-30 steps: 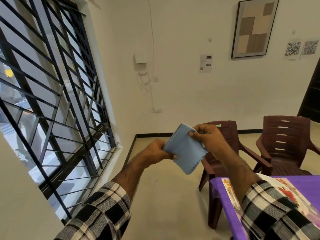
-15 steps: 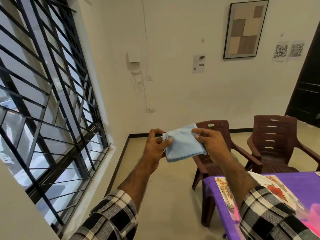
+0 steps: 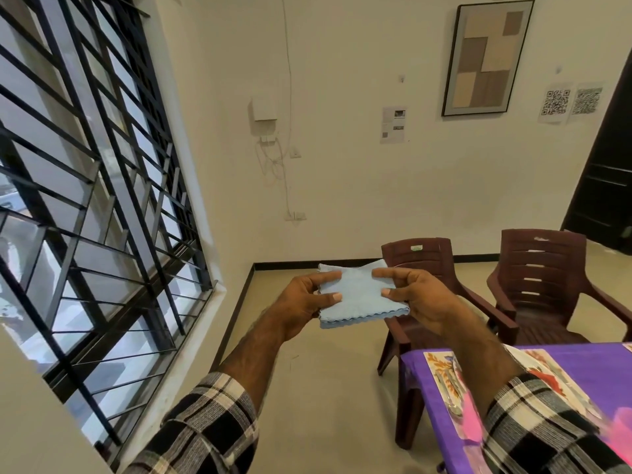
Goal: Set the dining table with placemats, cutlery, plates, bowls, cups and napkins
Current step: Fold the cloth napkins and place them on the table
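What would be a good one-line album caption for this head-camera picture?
Both hands, left hand and right hand, hold a folded blue napkin in mid-air beside the purple table.

Napkin (image 3: 359, 295): we hold it in the air between our left hand (image 3: 304, 302) and right hand (image 3: 420, 299), in front of the left chair (image 3: 427, 265).
Chairs: the left chair stands beside the right chair (image 3: 540, 285), both behind the table (image 3: 602, 367) and near the back wall.
Table: at lower right, under our right sleeve, with a placemat (image 3: 444, 374) on it.
Window (image 3: 85, 200): along the left wall.
Picture (image 3: 489, 56): on the back wall, above the chairs.
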`<state>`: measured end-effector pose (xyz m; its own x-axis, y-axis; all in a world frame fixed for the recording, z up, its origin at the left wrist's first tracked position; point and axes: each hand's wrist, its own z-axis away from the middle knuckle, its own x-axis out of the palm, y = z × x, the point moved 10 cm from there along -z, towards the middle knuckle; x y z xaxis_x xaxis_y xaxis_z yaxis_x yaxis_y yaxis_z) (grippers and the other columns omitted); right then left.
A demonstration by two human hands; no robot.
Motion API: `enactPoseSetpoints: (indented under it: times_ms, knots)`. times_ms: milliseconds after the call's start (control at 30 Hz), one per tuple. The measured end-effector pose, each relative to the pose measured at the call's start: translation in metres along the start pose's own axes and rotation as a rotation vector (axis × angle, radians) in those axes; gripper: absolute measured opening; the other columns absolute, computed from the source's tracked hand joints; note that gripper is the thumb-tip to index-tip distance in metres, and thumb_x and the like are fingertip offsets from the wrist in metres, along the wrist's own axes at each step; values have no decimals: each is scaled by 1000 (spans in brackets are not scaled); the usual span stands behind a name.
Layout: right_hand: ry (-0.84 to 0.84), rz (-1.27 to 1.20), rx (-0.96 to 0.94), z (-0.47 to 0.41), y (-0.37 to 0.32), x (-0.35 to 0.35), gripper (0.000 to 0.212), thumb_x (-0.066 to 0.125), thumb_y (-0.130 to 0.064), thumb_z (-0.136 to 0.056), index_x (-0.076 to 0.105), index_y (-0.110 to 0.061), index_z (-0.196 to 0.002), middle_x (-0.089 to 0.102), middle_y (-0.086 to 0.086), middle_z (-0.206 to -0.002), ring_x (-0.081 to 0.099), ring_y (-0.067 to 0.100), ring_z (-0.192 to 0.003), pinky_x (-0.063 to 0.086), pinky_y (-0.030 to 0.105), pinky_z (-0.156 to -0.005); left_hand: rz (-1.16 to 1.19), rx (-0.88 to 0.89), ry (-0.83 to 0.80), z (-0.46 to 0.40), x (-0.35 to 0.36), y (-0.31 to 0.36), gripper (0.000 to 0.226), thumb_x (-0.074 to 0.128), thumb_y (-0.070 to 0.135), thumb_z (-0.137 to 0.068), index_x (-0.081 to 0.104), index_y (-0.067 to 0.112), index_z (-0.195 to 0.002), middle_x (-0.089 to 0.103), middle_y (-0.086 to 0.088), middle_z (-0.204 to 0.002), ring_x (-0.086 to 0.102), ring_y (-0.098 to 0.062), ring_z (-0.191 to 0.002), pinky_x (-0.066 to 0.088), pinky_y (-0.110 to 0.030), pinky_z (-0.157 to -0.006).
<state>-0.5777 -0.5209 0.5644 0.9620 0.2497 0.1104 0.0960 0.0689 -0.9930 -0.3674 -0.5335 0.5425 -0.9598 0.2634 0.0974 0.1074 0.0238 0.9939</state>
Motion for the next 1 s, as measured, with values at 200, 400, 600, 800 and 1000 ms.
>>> enactPoseSetpoints:
  times_ms: [200,400,600,800,1000]
  knots:
    - [-85,-194,-23,-5,-4,6,56,71,5,-86,66,-16,-138,73,15,-126,75,31,-98,65,30,-64,93,12,-68,4,2,9,77,89,0,-78,61,19,-147,72,4,-137,70,-22,-121,60,-34,-96]
    - [-132,-42,34,-4,7,8,46,72,9,-86,74,-10,-128,71,17,-127,69,32,-97,62,27,-62,-159,-21,-95,8,-5,6,100,100,13,-66,55,30,-153,64,-4,-130,62,-23,-85,53,-41,-66]
    - [-173,-173,15,-8,9,0,92,79,8,-75,50,-28,-153,61,13,-142,64,48,-125,67,39,-72,-225,-31,-139,11,2,3,100,96,7,-73,48,31,-157,58,-6,-139,63,-15,-83,50,-33,-60]
    - [-209,145,51,-6,16,1,45,84,-8,-75,81,-17,-119,64,18,-138,68,37,-105,62,32,-74,-193,-36,-100,13,-4,1,97,92,4,-76,47,27,-159,59,-5,-143,62,-16,-88,51,-32,-63]
    - [-333,103,175,-10,34,1,114,106,-15,-51,52,-24,-151,54,17,-147,63,53,-122,64,38,-76,-193,-21,-164,17,-4,-6,99,94,6,-74,48,30,-158,54,-4,-146,61,-17,-86,51,-32,-63]
